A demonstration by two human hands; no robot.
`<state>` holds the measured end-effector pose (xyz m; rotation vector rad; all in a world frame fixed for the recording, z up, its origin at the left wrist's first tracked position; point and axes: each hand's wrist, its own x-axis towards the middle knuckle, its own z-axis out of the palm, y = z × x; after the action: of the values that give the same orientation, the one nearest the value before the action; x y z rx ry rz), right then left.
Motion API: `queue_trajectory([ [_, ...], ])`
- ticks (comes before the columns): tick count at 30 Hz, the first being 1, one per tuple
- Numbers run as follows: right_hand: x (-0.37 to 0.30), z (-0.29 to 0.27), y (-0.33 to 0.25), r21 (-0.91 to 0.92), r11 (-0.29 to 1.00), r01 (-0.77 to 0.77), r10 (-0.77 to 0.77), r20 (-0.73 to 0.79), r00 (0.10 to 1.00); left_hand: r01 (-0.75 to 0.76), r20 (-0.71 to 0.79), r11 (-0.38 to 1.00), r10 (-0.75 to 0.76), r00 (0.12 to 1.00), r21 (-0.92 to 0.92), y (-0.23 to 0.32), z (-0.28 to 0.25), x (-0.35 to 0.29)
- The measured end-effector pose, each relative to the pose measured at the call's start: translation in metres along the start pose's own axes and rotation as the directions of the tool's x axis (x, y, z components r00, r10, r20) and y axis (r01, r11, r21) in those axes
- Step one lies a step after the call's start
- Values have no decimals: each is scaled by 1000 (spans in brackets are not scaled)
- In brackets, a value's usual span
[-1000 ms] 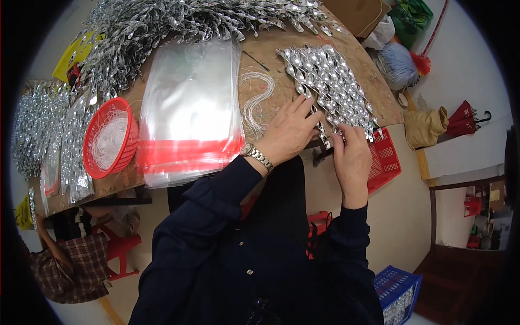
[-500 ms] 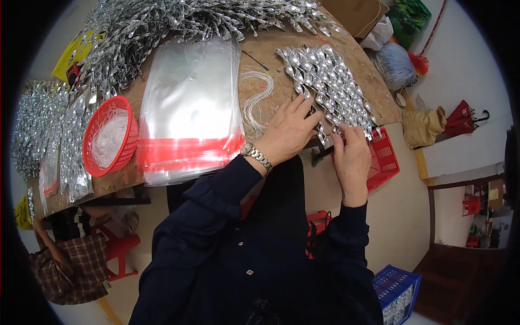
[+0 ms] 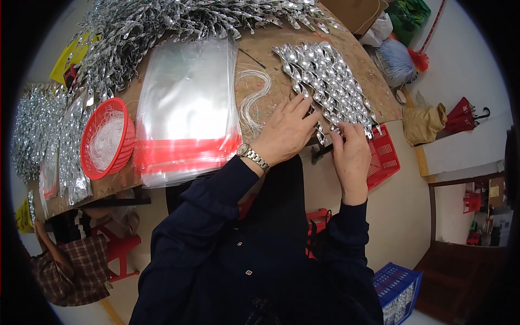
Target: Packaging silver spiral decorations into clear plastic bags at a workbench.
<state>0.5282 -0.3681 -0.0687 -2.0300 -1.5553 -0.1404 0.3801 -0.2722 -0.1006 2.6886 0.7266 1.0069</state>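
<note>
Left hand [image 3: 286, 131] flat, fingers spread on near end of silver spiral ornament row [image 3: 325, 81] on bench [image 3: 374, 92]. Right hand [image 3: 351, 154] pinching row's near edge. Row aligned; clear bag stack [image 3: 187, 108], left of row, apparently unfilled; bagging likely remains.

I see shiny silver spirals [image 3: 330, 81] at right on the brown table [image 3: 374, 92], clear bags [image 3: 187, 108] with a red band, and a red basket [image 3: 105, 138] at left holding white string.
</note>
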Motion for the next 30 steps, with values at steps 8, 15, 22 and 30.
queue_trajectory([
  [8, -2, 2, 2, 112, 994, 11, -13, 13, 1000, 17, 14, 1000, -17, 1000, -1, 3, -1, 2],
  [15, -5, 8, 4, 301, 953, 25, -42, 50, 998, 5, 1, 1000, -5, 1000, -9, 2, 2, 4],
  [22, -6, 10, 1, 345, 935, 86, -100, 23, 995, -41, 9, 997, 41, 999, 67, 7, 3, 10],
  [30, -12, 1, 11, 333, 942, 31, 11, -123, 992, -44, 93, 997, 38, 995, 58, 5, 5, 10],
])
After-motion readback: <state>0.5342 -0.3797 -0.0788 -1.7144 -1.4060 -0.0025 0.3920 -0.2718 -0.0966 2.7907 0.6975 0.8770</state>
